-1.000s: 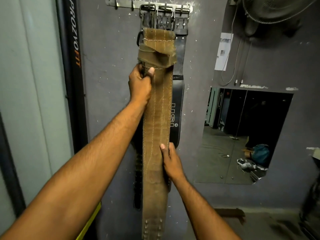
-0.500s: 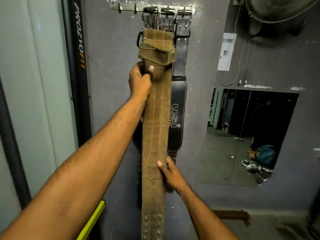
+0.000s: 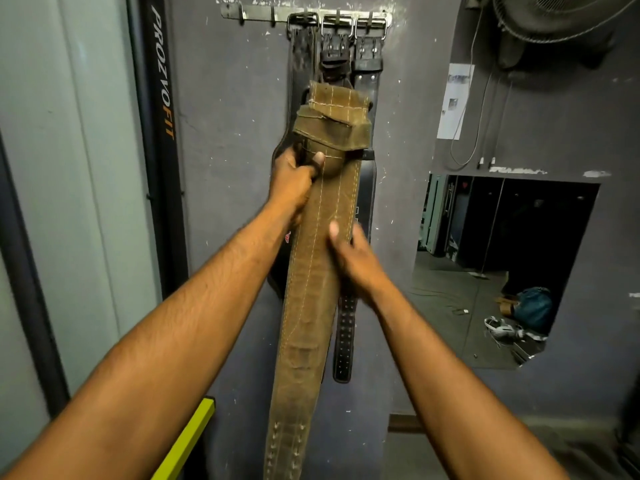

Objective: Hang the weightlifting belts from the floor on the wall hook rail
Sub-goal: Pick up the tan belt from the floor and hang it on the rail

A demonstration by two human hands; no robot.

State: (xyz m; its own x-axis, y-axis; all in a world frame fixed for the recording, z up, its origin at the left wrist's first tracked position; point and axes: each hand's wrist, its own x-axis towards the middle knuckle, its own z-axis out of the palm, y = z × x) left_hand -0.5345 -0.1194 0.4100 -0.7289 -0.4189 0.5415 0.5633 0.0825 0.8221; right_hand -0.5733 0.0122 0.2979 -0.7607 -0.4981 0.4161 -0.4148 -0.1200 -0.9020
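Observation:
A long tan suede belt (image 3: 311, 292) hangs upright in front of the wall, its folded top end well below the metal hook rail (image 3: 263, 12). My left hand (image 3: 294, 181) grips it just under the folded top. My right hand (image 3: 356, 258) holds its right edge near the middle, thumb on the front. Three black leather belts (image 3: 367, 64) hang by their buckles from the rail's right-hand hooks, partly hidden behind the tan belt. The tan belt's buckle is hidden.
The rail's left hooks (image 3: 242, 17) are bare. A black upright post marked PROZVOFIT (image 3: 162, 98) stands left of the belts, with a yellow bar (image 3: 187, 441) at its foot. A mirror (image 3: 502, 268) is on the wall to the right, a fan (image 3: 554, 19) above it.
The tan belt's top has dropped away from the rail, uncovering the black belts' buckles. My right hand has slid up the belt towards my left hand.

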